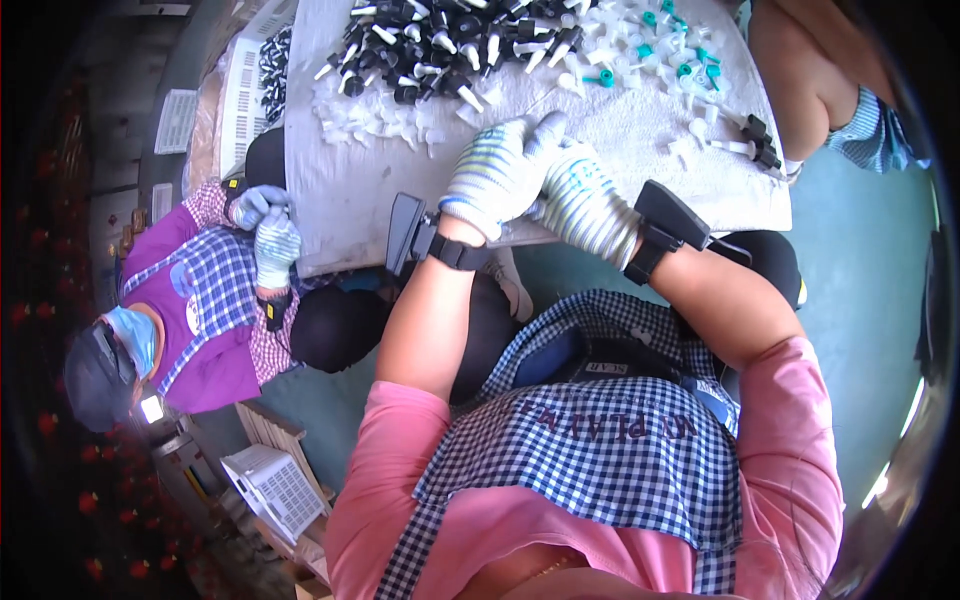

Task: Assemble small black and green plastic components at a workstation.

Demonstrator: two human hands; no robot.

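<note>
Pale bench, black caps heaped at its far side.
Left hand and right hand, both gloved, meet near its near edge; I can't tell what they hold.

Beneath the fingers spreads a table with a pale grey top, its near edge just below them; green floor stretches away to their right and shows again below them; well to their left stand white slotted crates; a white basket sits far below and left of them; bright light strips glow well to their right, low down.
</note>
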